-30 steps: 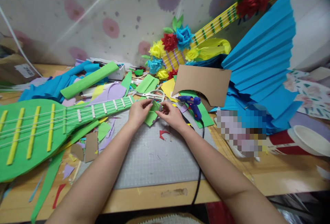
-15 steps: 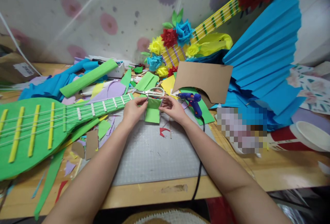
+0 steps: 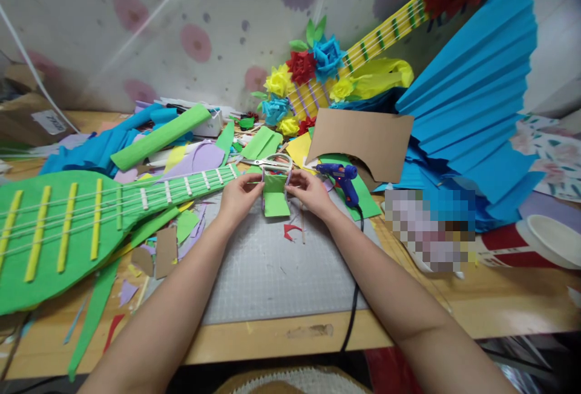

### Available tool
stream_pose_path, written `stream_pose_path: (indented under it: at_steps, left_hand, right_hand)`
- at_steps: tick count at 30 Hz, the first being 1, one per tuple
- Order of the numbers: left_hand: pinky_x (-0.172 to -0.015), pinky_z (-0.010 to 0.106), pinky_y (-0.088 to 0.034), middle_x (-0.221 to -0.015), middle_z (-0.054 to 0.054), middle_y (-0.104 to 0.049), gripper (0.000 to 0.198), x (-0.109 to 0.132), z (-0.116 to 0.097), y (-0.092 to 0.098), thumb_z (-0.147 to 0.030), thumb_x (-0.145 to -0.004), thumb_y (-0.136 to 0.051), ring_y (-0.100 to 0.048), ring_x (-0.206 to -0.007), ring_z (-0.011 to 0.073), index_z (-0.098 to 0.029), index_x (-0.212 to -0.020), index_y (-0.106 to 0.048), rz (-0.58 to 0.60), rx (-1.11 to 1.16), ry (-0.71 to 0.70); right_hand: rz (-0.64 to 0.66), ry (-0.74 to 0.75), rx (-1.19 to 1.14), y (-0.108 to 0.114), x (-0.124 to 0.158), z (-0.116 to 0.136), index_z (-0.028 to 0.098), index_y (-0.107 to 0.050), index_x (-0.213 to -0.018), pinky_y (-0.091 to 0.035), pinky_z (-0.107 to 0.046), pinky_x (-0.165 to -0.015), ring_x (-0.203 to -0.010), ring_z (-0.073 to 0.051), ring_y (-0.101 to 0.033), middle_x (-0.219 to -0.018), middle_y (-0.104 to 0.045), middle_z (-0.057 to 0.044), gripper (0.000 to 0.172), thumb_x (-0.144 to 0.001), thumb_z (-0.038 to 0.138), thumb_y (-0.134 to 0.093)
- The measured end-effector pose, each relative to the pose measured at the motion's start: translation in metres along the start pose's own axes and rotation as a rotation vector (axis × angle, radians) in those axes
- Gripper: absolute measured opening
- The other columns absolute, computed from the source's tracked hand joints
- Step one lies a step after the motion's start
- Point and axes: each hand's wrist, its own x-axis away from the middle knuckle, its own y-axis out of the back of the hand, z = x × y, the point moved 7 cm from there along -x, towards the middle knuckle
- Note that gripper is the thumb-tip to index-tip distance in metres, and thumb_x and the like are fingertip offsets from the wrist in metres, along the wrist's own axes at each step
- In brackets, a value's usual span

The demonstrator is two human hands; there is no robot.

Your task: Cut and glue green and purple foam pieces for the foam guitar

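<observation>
Between my hands, over the far part of the grey cutting mat [image 3: 267,279], is a small folded green paper piece [image 3: 276,203] with raised side walls, like a little open box or chair. My left hand [image 3: 242,197] pinches its left wall. On the other side my right hand [image 3: 311,191] pinches the right wall. Just beyond the fingers lie scissors [image 3: 276,163] with white handles. A blue glue gun [image 3: 342,179] rests right of my right hand. Close to the green piece, a red paper scrap [image 3: 293,232] and a thin stick [image 3: 303,230] lie on the mat.
A green paper guitar [image 3: 59,224] with yellow strips fills the left side, among many paper scraps. At the back stands a yellow guitar [image 3: 313,94] with paper flowers. Brown cardboard [image 3: 363,140], a pleated blue paper fan [image 3: 481,85] and a red-and-white cup [image 3: 508,242] are on the right.
The view has shifted slightly, so most things sit a little further right. Both hands still pinch the green piece, which is turned a little and shows its side walls more.
</observation>
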Motion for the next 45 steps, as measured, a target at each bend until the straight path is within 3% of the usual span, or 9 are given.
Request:
stream_pose_path:
  at_steps: [11,23,27,35,45]
  left_hand:
    - [-0.08,0.035,-0.052,-0.088,0.007,-0.073,0.028,0.0014,0.0009,0.0013,-0.031,-0.064,-0.069,-0.068,-0.081,0.0203,-0.014,-0.086,-0.069,-0.02,0.071,-0.032]
    - [-0.078,0.033,-0.052,-0.085,0.007,-0.071,0.033,0.0032,0.0021,-0.0007,-0.034,-0.059,-0.071,-0.066,-0.077,0.0187,-0.014,-0.085,-0.066,-0.018,0.122,0.011]
    - [-0.072,0.031,-0.052,-0.08,0.004,-0.069,0.031,0.0021,0.0046,-0.0027,-0.034,-0.056,-0.071,-0.065,-0.073,0.0166,-0.016,-0.08,-0.062,0.005,0.153,0.063]
    - [-0.077,0.031,-0.051,-0.075,0.002,-0.067,0.03,0.0014,0.0035,-0.0058,-0.028,-0.052,-0.072,-0.063,-0.071,0.0144,-0.015,-0.076,-0.06,0.045,0.268,0.121]
    - [-0.079,0.033,-0.05,-0.078,0.004,-0.069,0.033,0.0,0.0061,-0.0057,-0.035,-0.054,-0.073,-0.064,-0.074,0.0165,-0.015,-0.078,-0.061,0.115,0.187,0.123]
  right_hand:
    - [-0.023,0.002,0.011,0.0004,-0.0015,0.0,0.018,-0.056,-0.091,-0.051,-0.032,-0.079,-0.086,-0.015,-0.063,-0.092,-0.066,-0.005,0.027,-0.065,0.021,-0.062]
    - [-0.04,0.044,0.085,0.0009,0.0005,0.0052,0.019,-0.06,-0.092,-0.051,-0.031,-0.076,-0.081,-0.015,-0.061,-0.093,-0.065,-0.004,0.027,-0.066,0.024,-0.061]
    - [-0.027,0.05,0.105,0.0005,0.0008,0.0048,0.019,-0.061,-0.092,-0.051,-0.032,-0.076,-0.081,-0.015,-0.061,-0.09,-0.065,-0.003,0.025,-0.067,0.026,-0.061]
    - [-0.028,0.051,0.12,0.0005,0.0022,0.0071,0.02,-0.06,-0.091,-0.051,-0.032,-0.075,-0.081,-0.015,-0.06,-0.089,-0.064,-0.003,0.023,-0.069,0.026,-0.059]
    - [-0.054,0.054,0.141,0.0008,0.0026,0.0072,0.02,-0.058,-0.088,-0.049,-0.029,-0.07,-0.079,-0.015,-0.059,-0.086,-0.062,-0.001,0.022,-0.067,0.026,-0.058]
